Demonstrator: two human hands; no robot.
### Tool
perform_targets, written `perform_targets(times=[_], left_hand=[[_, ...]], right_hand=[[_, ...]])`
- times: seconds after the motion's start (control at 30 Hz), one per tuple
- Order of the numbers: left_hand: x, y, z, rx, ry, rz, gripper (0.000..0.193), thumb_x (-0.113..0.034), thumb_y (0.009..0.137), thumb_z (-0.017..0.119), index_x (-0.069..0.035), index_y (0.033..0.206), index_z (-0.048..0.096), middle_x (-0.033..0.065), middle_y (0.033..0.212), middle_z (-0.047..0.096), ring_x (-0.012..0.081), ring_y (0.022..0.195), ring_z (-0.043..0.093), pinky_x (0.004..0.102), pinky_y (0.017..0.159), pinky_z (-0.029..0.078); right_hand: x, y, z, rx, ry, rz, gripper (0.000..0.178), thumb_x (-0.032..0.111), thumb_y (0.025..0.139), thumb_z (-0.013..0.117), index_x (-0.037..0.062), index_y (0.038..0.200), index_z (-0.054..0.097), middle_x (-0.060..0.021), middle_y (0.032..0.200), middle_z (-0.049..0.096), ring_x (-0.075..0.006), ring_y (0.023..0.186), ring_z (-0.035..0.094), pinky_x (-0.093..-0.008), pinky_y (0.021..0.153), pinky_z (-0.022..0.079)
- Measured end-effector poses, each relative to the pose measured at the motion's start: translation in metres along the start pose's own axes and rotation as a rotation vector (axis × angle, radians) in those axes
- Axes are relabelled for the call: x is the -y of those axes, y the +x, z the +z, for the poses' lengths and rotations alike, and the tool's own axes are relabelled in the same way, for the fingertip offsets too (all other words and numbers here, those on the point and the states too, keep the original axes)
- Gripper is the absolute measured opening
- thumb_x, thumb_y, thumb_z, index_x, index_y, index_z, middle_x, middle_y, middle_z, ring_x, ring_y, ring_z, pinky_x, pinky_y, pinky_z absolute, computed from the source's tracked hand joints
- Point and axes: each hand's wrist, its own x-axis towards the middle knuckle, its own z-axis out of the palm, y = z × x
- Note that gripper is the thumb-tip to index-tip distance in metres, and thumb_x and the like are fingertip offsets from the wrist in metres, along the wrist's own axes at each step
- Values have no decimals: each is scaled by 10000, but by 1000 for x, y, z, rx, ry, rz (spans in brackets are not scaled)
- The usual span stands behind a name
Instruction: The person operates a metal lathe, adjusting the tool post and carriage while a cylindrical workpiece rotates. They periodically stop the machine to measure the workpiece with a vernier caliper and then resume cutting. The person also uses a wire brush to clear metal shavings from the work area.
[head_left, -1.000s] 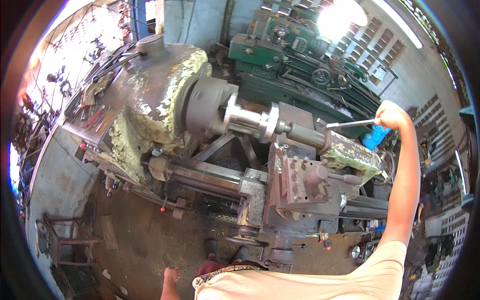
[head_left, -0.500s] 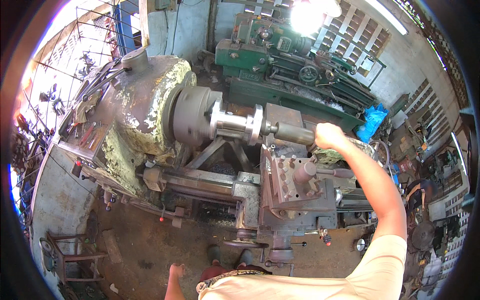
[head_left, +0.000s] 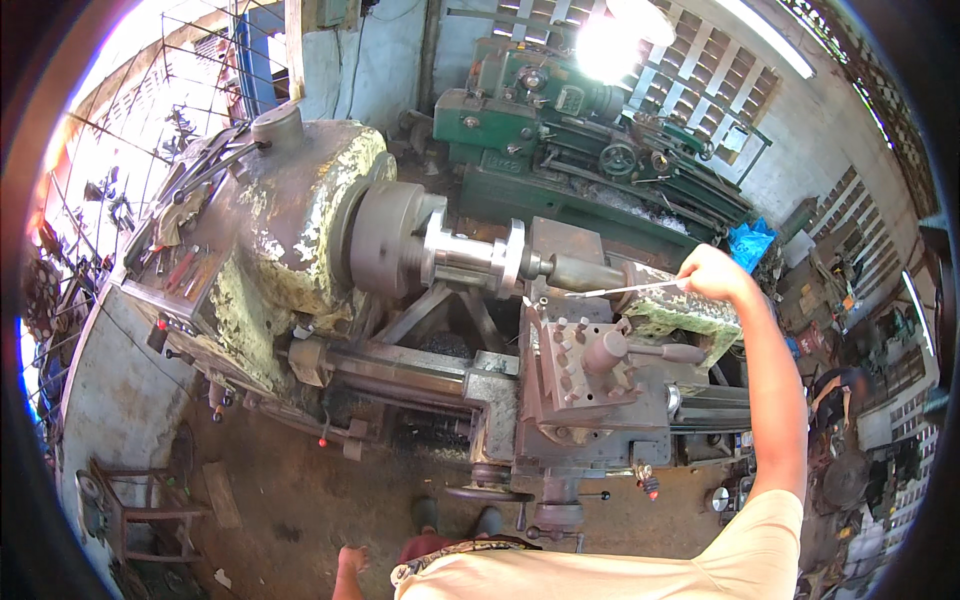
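Observation:
My right hand [head_left: 707, 271] is closed on one end of a thin, light-coloured rod [head_left: 650, 287], held above the tailstock [head_left: 680, 320] of a lathe. The rod's darker tip points left, near the tailstock quill [head_left: 590, 272]. Between the grey chuck [head_left: 388, 238] and the tailstock centre sits a shiny metal workpiece [head_left: 470, 255] with a flange on its right end. In front of it stands the tool post [head_left: 590, 360], with several bolts and a lever handle [head_left: 668, 352]. My left hand [head_left: 352, 557] hangs low by my side, fingers loosely apart and nothing visible in it.
A green lathe [head_left: 560, 150] stands behind, with a blue plastic bag [head_left: 750, 243] at its right end. Tools lie on the headstock [head_left: 290, 200] ledge. Handwheels and levers stick out toward me. A stool frame [head_left: 150, 512] stands lower left; another person [head_left: 835, 395] is far right.
My right hand has moved right and slightly back from the tailstock quill. The thin rod now shows in it. My left hand has dropped slightly.

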Motion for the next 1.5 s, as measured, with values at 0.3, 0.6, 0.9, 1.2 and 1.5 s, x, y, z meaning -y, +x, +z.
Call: perform_targets(times=[0.3,0.6,0.9,1.2,1.5], left_hand=[[-24,17,14,44,637,325,171,-179,868,621,-16,919,635,154,700,658,263,622,667,390,510,504],[-53,-30,29,-74,221,80,232,-227,887,619,-26,999,648,135,723,633,241,610,621,397,531,512],[-93,-122,40,-128,192,81,381,-338,984,526,-39,1202,619,108,851,627,242,625,558,425,565,478],[23,-147,2,-308,-215,-89,352,-257,987,538,-71,1285,539,117,1063,622,232,781,572,375,602,495],[135,-231,-60,-474,-322,-405,267,-361,984,532,-114,884,530,11,617,450,174,425,412,310,364,296]], right_hand=[[-56,-61,-27,-436,213,182,206,75,726,698,1,911,750,-148,790,724,-186,690,664,-332,666,505],[-139,-113,78,-865,527,353,182,126,778,718,41,938,742,-131,743,680,-225,676,648,-351,645,487],[-145,-38,44,-629,-30,480,155,143,780,643,41,867,719,-217,927,697,-384,908,677,-477,798,535],[-157,135,44,-224,-353,399,263,110,789,587,28,997,726,-210,1068,695,-355,1016,676,-443,848,547],[-191,220,90,-225,-278,451,240,112,830,575,40,1007,720,-205,1117,683,-358,1060,660,-444,878,545]])
